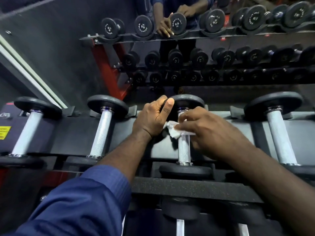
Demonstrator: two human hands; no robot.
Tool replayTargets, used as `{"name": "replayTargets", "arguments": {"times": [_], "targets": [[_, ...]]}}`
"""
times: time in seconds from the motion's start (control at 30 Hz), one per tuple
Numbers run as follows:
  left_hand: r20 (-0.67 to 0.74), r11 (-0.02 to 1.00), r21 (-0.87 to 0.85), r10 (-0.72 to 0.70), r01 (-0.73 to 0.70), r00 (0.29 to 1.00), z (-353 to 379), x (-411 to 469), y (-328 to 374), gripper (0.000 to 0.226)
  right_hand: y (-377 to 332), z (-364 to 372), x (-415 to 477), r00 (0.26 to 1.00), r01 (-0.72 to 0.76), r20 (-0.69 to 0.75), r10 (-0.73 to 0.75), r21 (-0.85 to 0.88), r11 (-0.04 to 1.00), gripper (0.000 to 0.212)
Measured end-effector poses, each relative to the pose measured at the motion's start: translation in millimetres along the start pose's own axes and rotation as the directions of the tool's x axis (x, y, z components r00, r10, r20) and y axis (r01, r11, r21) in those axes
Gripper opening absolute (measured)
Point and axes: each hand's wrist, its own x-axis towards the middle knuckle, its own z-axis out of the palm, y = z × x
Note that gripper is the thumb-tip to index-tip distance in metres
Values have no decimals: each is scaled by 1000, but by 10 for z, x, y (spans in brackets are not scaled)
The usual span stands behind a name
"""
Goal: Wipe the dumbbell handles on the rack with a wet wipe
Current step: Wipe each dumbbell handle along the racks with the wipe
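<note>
Dumbbell handle in front of you lies on the rack, its near half bare down to the near head. The next handle to the left and the next handle to the right sit well apart from it, with open rack between. Your right hand curls over the far half, pressing the white wet wipe onto the steel. Your left hand grips the far head, thumb up. Beyond, a mirror shows the rack's tiers.
</note>
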Motion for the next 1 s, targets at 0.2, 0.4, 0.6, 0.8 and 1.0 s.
{"name": "replayTargets", "arguments": {"times": [0.2, 0.4, 0.6, 0.8, 1.0], "targets": [[6, 1000, 10, -9, 9, 1000, 7, -3, 4, 57, 6, -19, 23, 986, -156, -58, 154, -23, 987, 33], [2, 1000, 8, -9, 9, 1000, 0, -3, 17, 49, 174, 38, 88, 931, -245, -218, 292, 217, 945, 27], [6, 1000, 25, -3, 3, 1000, 3, -3, 11, 50, 155, 256, -237, 775, -476, -12, 632, 647, 596, 8], [-6, 999, 36, -1, 1, 1000, 18, -1, -1, 48, 340, 184, -196, 618, -535, -1, 786, 732, 421, 13], [-24, 1000, 1, 8, -8, 1000, 21, 0, -1, 59, 193, 264, -34, 722, -574, -112, 682, 453, 682, 18]]}}
